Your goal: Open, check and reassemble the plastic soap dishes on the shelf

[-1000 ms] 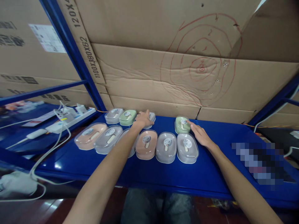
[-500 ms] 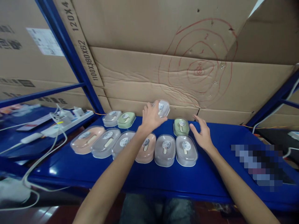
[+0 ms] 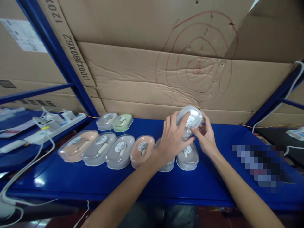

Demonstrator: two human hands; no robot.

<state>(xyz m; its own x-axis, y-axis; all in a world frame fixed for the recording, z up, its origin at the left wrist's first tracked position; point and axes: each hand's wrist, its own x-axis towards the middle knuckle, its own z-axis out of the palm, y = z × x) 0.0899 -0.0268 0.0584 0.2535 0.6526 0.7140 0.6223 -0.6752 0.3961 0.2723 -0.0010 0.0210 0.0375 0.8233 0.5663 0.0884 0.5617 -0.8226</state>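
Both forearms are bare, with no sleeves, watch or bracelet showing. The left hand [image 3: 172,139] and right hand [image 3: 206,139] wear no gloves or rings. Below, between the arms, grey trousers [image 3: 163,217] show.

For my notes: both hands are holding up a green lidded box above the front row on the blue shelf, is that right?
Not quite: in the head view the lidded box held by the left hand and right hand is grey, not green. It is raised above the front row on the blue shelf.
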